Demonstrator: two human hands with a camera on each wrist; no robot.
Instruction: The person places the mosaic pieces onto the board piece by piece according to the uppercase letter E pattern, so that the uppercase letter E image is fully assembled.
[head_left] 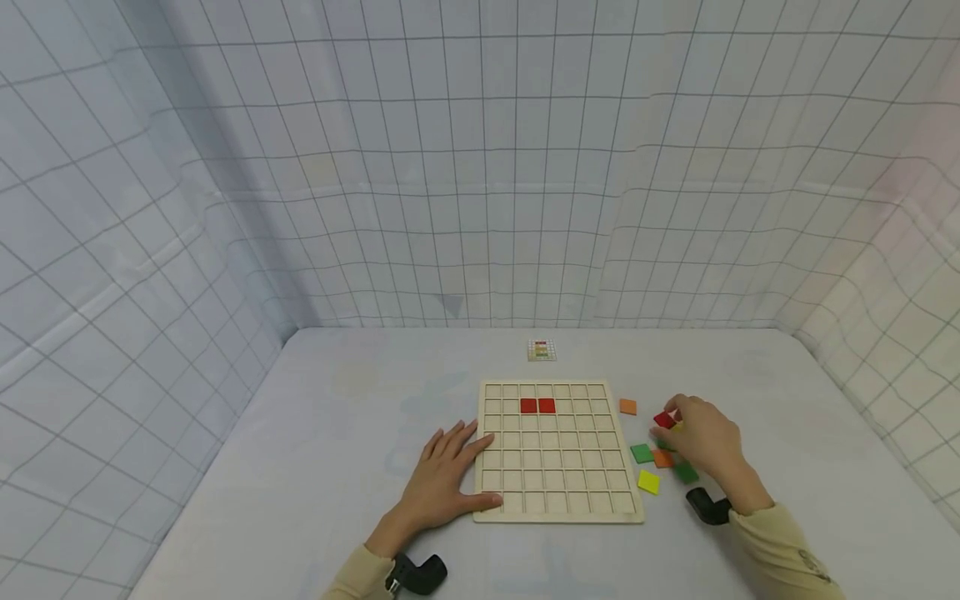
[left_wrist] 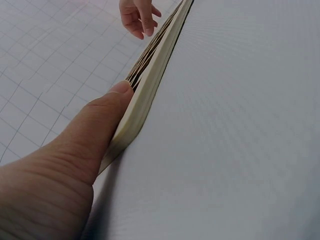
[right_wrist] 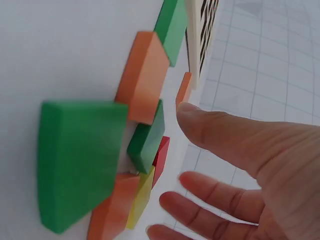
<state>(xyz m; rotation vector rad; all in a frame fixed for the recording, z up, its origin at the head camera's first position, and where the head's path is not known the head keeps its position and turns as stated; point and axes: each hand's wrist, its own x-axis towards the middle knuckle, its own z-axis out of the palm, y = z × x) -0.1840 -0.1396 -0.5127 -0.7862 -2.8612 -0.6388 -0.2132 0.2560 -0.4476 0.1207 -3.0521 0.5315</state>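
- The left hand [head_left: 442, 483] lies flat in the lower middle of the head view, fingers straight and spread, resting on the left edge of the wooden grid board [head_left: 557, 451]; the thumb touches the board's near-left corner.
- In the left wrist view the thumb [left_wrist: 95, 125] presses against the board's edge [left_wrist: 145, 95], which runs up toward the top of the frame.
- Two red tiles [head_left: 537, 406] sit side by side in the board's second row, near the top middle.
- The right hand [head_left: 701, 442] is right of the board, fingers curled down over a pile of loose tiles, and its fingertips touch a red tile [head_left: 663, 419]; whether it is actually gripped I cannot tell.
- Around that hand lie a green tile [head_left: 641, 453], a yellow tile [head_left: 648, 482] and, apart near the board's upper right corner, an orange tile [head_left: 627, 407].
- The right wrist view shows the fingers [right_wrist: 210, 200] relaxed and spread beside the pile, with a large green tile [right_wrist: 80, 160] at lower left.
- A small card [head_left: 542, 351] lies beyond the board.
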